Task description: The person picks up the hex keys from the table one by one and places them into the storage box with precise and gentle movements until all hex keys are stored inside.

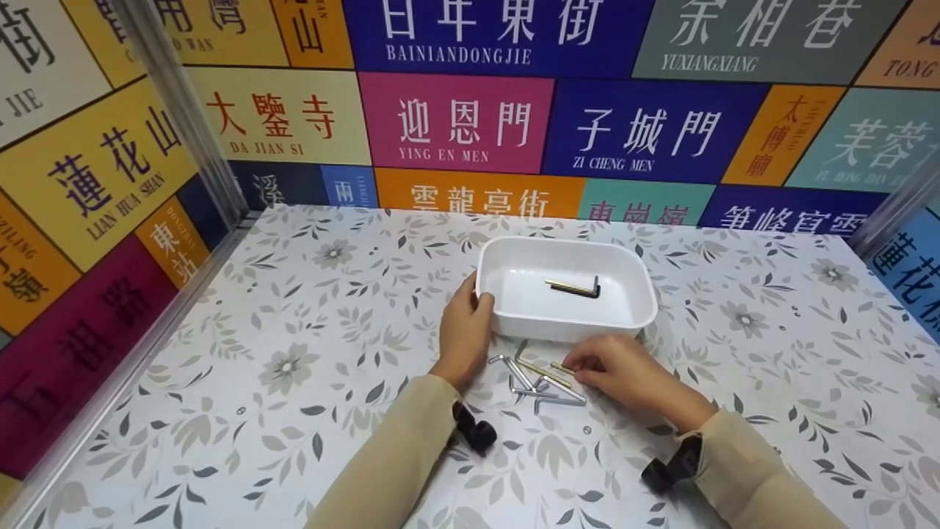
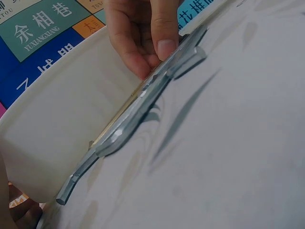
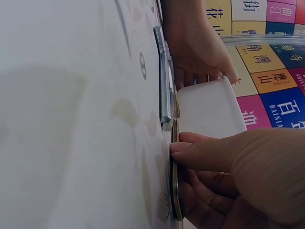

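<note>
Head camera view: on the floral worktop (image 1: 294, 316), just right of the frame's centre, a white container (image 1: 547, 330) is gripped at its left end by the left hand (image 1: 465, 334), thumb at the rim. Inside it, a black hex key (image 1: 573, 291) and a slim gold hex key (image 1: 558, 283) are seen side by side. Below the container, a brassy hex key (image 3: 176, 202) is pinched between thumb and fingertips by the right hand (image 1: 620, 369). Beside it, shiny silver hex keys (image 1: 562, 400) and a greenish-gold hex key (image 1: 544, 372) are loosely piled.
</note>
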{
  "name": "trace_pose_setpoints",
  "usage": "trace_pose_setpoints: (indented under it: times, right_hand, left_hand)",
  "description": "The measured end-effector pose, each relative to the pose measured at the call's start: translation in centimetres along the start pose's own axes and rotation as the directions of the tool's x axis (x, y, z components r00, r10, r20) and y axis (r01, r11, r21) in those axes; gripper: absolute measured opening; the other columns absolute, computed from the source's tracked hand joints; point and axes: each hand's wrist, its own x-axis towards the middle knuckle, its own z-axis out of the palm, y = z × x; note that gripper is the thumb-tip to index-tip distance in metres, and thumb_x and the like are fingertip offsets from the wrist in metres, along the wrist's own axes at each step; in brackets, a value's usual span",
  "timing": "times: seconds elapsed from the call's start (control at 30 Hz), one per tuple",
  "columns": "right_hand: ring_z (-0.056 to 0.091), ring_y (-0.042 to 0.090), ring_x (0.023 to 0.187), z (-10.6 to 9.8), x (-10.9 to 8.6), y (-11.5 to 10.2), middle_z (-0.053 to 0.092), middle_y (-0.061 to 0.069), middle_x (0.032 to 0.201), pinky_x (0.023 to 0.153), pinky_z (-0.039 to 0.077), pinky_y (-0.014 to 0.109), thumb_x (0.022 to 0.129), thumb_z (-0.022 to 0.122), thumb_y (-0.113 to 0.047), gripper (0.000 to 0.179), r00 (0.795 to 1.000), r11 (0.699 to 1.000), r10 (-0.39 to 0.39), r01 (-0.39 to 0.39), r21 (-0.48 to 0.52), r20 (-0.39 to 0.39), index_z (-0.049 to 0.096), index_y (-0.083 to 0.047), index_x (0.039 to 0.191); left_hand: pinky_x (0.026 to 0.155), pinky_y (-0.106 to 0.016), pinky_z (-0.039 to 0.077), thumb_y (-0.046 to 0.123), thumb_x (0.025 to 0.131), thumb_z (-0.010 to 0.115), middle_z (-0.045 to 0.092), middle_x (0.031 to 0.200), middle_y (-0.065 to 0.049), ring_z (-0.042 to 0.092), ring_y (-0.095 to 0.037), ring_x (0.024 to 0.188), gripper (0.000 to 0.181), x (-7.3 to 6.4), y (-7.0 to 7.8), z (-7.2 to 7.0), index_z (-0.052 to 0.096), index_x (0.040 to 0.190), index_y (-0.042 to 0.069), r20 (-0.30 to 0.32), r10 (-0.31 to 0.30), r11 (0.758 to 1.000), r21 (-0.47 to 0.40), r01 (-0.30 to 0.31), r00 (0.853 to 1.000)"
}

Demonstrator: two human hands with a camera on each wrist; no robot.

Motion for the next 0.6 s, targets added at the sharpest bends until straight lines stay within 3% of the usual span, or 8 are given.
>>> trace_pose_setpoints:
  times: [0.37, 0.6]
  right_hand:
    - [0.068, 0.014, 0.083, 0.07, -0.14, -0.27, 0.075, 0.002, 0.091, 0.079, 0.055, 0.031, 0.087, 0.072, -0.004, 0.014, 1.000, 1.000, -0.009, 0.009, -0.001, -0.004, 0.078, -0.010, 0.098]
    - [0.062, 0.005, 0.079, 0.34, -0.12, -0.31, 0.073, -0.001, 0.086, 0.074, 0.053, 0.025, 0.087, 0.071, -0.005, 0.013, 1.000, 0.999, 0.027, -0.027, 0.021, 0.001, 0.078, -0.011, 0.096]
  left_hand:
    - [0.121, -0.035, 0.037, 0.025, 0.097, 0.048, 0.054, 0.152, -0.005, 0.049, -0.020, 0.143, 0.055, 0.10, -0.16, 0.13, 0.048, 0.151, 0.015, -0.015, 0.018, 1.000, -0.013, -0.018, 1.000]
    - [0.121, -0.036, 0.037, 0.025, 0.097, 0.048, 0.055, 0.151, -0.007, 0.049, -0.021, 0.142, 0.055, 0.04, -0.07, 0.08, 0.049, 0.150, 0.014, -0.019, 0.031, 1.000, -0.005, -0.031, 0.999]
